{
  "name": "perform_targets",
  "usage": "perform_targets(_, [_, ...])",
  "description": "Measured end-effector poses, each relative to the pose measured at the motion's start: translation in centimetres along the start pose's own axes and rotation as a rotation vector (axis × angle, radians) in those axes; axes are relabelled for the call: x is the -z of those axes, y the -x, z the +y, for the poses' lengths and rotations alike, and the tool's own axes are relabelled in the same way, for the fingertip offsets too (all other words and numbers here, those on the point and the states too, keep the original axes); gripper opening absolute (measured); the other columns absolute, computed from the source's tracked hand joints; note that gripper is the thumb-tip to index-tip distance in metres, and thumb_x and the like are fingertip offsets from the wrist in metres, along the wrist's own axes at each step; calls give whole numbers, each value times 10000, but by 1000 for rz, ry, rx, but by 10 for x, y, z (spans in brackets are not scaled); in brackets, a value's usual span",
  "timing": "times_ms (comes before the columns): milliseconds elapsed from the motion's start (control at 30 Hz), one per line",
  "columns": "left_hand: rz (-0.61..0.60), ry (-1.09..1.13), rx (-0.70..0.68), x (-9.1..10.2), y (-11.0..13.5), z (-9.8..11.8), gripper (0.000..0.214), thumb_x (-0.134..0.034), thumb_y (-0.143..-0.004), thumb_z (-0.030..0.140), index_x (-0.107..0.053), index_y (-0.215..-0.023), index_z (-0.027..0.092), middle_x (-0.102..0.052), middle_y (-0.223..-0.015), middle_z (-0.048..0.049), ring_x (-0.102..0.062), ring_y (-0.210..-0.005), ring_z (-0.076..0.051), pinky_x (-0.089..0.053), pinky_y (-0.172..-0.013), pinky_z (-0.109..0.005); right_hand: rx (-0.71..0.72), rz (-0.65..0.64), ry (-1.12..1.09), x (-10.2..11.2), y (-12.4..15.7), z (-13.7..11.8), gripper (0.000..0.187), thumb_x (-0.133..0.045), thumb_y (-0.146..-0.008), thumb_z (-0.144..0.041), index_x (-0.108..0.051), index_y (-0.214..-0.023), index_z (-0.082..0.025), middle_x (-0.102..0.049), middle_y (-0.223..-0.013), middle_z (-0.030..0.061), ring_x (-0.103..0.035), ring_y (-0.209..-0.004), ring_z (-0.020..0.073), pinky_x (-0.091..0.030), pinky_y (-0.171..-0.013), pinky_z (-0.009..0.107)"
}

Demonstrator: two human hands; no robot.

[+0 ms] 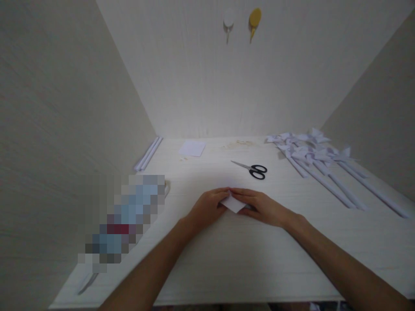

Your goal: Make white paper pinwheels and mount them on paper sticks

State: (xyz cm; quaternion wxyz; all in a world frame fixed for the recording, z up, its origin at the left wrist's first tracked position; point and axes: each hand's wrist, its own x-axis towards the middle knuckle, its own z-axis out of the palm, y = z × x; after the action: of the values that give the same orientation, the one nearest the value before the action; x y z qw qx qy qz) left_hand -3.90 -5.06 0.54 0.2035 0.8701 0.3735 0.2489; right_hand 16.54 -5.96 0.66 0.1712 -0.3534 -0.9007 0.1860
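A small piece of white paper [234, 204], showing as a diamond, is held between my two hands near the middle of the table. My left hand [209, 207] grips its left side, with fingers and thumb closed on it. On the other side, my right hand [259, 205] closes on the right edge, and its fingertips meet those of the left at the top corner. Parts of the paper are hidden under my fingers. Just beyond my hands lie scissors [257, 171] with black handles, their blades pointing left.
Several paper pinwheels [319, 157] on rolled sticks lie at the right. Rolled paper sticks [149, 154] rest by the left wall, and a white paper square [192, 148] lies at the back. A blurred-out object [129, 220] is at the left. Two hooks [255, 18] hang on the back wall.
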Motion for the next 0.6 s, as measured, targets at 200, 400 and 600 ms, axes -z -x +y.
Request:
perform_targets(200, [-263,-388,-7,-1,5,13,780,-327,-778,599,-249,-1335,58,-232,-1412,-175,-176,-1318,-241,-194,-1059,-420,-18,-79,202,-6,6,5,801,-457,-763,-556,-192,-1374,-110,-221,-1417,158,-196,-1314,235,-231,-1059,446])
perform_targets(400, [-307,-448,29,0,8,10,764,-182,-793,627,-196,-1364,119,-177,-1442,-112,-114,-1331,-249,-162,-1056,-418,-37,-74,274,-9,7,3,769,-401,-795,-551,-171,-1379,-108,-216,-1419,159,-196,-1313,233,-246,-1051,439])
perform_targets(600, [-229,-513,133,1,6,1,647,-178,-824,580,-248,-1354,216,-201,-1442,-79,-142,-1324,-281,-151,-1029,-528,-30,3,256,-5,5,3,618,-430,-821,-468,-311,-1341,-156,-349,-1373,137,-355,-1246,244,-307,-1019,449])
